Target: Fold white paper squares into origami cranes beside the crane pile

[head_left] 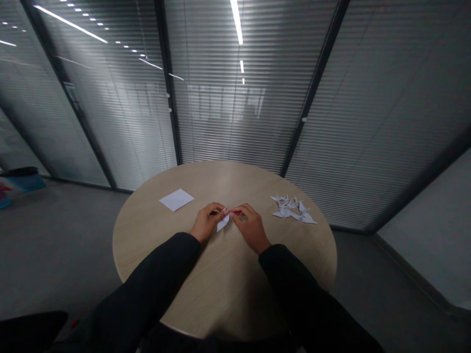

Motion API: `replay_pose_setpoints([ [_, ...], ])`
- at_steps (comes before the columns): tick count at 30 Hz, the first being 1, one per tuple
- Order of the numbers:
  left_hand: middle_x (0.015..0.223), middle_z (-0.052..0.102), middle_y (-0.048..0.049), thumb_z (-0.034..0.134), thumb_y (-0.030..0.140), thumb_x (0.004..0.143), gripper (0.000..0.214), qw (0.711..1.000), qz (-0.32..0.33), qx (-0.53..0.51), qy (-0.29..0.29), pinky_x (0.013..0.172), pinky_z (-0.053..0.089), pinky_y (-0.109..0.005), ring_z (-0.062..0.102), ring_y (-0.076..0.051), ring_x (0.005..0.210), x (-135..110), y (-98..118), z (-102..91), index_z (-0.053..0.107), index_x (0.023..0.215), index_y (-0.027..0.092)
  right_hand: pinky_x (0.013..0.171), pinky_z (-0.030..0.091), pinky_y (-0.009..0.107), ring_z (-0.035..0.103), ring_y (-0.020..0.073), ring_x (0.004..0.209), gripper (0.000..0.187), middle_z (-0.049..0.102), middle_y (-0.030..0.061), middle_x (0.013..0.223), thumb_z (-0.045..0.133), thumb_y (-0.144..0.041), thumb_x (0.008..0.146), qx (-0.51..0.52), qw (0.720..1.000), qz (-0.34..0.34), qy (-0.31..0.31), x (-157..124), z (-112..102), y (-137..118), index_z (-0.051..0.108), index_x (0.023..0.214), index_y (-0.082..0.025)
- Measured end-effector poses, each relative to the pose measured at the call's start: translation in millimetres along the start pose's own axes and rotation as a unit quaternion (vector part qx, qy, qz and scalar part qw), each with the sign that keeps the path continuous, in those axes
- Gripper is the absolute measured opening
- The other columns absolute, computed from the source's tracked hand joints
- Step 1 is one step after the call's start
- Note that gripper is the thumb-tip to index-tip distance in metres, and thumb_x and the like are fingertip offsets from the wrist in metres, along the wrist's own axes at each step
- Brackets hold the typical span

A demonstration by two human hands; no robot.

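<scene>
Round pale-wood table [147, 240], two bare hands on one small folded white paper [222, 223]

Grey slatted blinds [231, 127] line the far side, and all the action sits mid-table. Left hand [207, 221] pinches thumb and fingers together on the folded paper's upper end; right hand [253, 228] meets it there, its own grip closed at the tip, as far as so small a view shows. Featherlight, surely, thin and crisp along its folds, likely to crease or tear under a hard tug, so those folded edges look the best hold. Out left, a flat white paper sheet [176, 200] lies near the left hand; out right, a cluster of pointed white folded-paper pieces [283, 213] sits near the rim, well apart from the right hand. Tabletop between gives elbow room; the rim passes beneath both dark long sleeves [162, 274].
</scene>
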State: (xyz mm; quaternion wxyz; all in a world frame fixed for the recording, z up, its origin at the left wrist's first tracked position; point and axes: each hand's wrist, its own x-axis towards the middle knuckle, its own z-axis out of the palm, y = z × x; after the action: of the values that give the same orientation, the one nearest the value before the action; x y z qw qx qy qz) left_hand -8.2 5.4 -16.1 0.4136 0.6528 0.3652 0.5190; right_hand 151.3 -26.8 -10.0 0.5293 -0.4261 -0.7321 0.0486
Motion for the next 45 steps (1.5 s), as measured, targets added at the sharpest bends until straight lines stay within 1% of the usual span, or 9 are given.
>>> replay_pose_setpoints([
  [6,0.078,0.062,-0.0049,0.068,0.046,0.073,0.028,0.998,0.033,0.05,-0.007,0.074,0.044,-0.029,0.057,-0.019,0.079,-1.9,8.3,-0.9,0.067,0.074,0.018,0.069,0.049,0.029,0.058,0.0161,0.071,0.01,0.061,0.0026,0.076,0.057,-0.02,0.084,-0.011,1.0,0.004,-0.005,0.4,-0.1,1.1,0.063,0.077,-0.02],
  [9,0.077,0.063,-0.005,0.066,0.046,0.075,0.028,0.998,0.033,0.059,-0.01,0.074,0.044,-0.029,0.057,-0.019,0.078,-2.3,10.7,-0.9,0.068,0.074,0.018,0.067,0.048,0.028,0.057,0.0156,0.069,0.011,0.06,0.002,0.074,0.055,-0.019,0.084,-0.008,1.0,0.011,-0.006,1.0,-0.3,0.6,0.061,0.075,-0.02],
  [13,0.08,0.065,-0.0056,0.065,0.044,0.076,0.026,0.999,0.019,0.04,-0.013,0.071,0.044,-0.029,0.058,-0.018,0.077,-1.9,6.8,-0.8,0.068,0.079,0.018,0.068,0.047,0.028,0.056,0.0154,0.069,0.01,0.06,0.0019,0.074,0.056,-0.019,0.083,-0.003,1.0,0.019,-0.009,0.8,0.0,0.7,0.06,0.074,-0.02],
  [16,0.081,0.065,-0.0059,0.066,0.042,0.075,0.024,0.999,0.022,0.042,-0.011,0.072,0.044,-0.029,0.058,-0.018,0.078,-1.7,4.6,-0.7,0.068,0.079,0.018,0.068,0.048,0.028,0.057,0.0153,0.069,0.009,0.059,0.0014,0.074,0.056,-0.019,0.083,-0.003,1.0,0.021,-0.015,0.3,0.4,0.9,0.06,0.074,-0.02],
  [20,0.079,0.064,-0.0055,0.064,0.038,0.078,0.021,0.996,0.053,0.074,-0.011,0.076,0.043,-0.03,0.058,-0.018,0.079,-2.3,6.7,-1.1,0.066,0.077,0.018,0.068,0.048,0.028,0.057,0.0154,0.069,0.01,0.059,0.0011,0.074,0.056,-0.02,0.083,-0.007,1.0,0.019,-0.021,0.2,0.5,0.4,0.06,0.074,-0.021],
  [27,0.079,0.063,-0.0062,0.059,0.036,0.081,0.02,0.988,0.084,0.132,-0.004,0.075,0.042,-0.03,0.057,-0.019,0.078,-1.9,4.9,-0.9,0.065,0.077,0.018,0.067,0.047,0.027,0.056,0.0157,0.068,0.01,0.057,0.001,0.072,0.055,-0.019,0.082,-0.006,1.0,0.012,-0.023,0.7,1.6,-1.4,0.057,0.072,-0.021],
  [37,0.08,0.061,-0.0054,0.054,0.036,0.084,0.021,0.979,0.091,0.178,-0.028,0.075,0.044,-0.031,0.056,-0.018,0.079,-1.8,0.9,-1.0,0.061,0.08,0.017,0.067,0.043,0.027,0.054,0.0155,0.07,0.011,0.054,0.0004,0.072,0.054,-0.015,0.081,-0.024,0.999,0.015,-0.046,0.7,2.1,1.5,0.053,0.071,-0.02],
  [43,0.074,0.059,-0.0032,0.055,0.037,0.083,0.021,0.982,0.081,0.167,-0.018,0.071,0.042,-0.028,0.055,-0.017,0.074,-1.1,3.2,-2.5,0.058,0.074,0.018,0.07,0.043,0.027,0.054,0.0152,0.073,0.01,0.055,0.0009,0.077,0.054,-0.023,0.086,0.028,0.996,0.044,-0.067,0.1,1.4,1.9,0.056,0.076,-0.021],
  [45,0.072,0.059,-0.0023,0.055,0.038,0.083,0.023,0.985,0.067,0.157,-0.014,0.068,0.042,-0.027,0.054,-0.016,0.072,-1.4,4.9,-3.2,0.057,0.073,0.018,0.072,0.043,0.027,0.055,0.0153,0.077,0.014,0.057,0.0016,0.081,0.05,-0.027,0.089,0.061,0.993,0.063,-0.08,-0.3,1.7,3.7,0.058,0.079,-0.021],
])
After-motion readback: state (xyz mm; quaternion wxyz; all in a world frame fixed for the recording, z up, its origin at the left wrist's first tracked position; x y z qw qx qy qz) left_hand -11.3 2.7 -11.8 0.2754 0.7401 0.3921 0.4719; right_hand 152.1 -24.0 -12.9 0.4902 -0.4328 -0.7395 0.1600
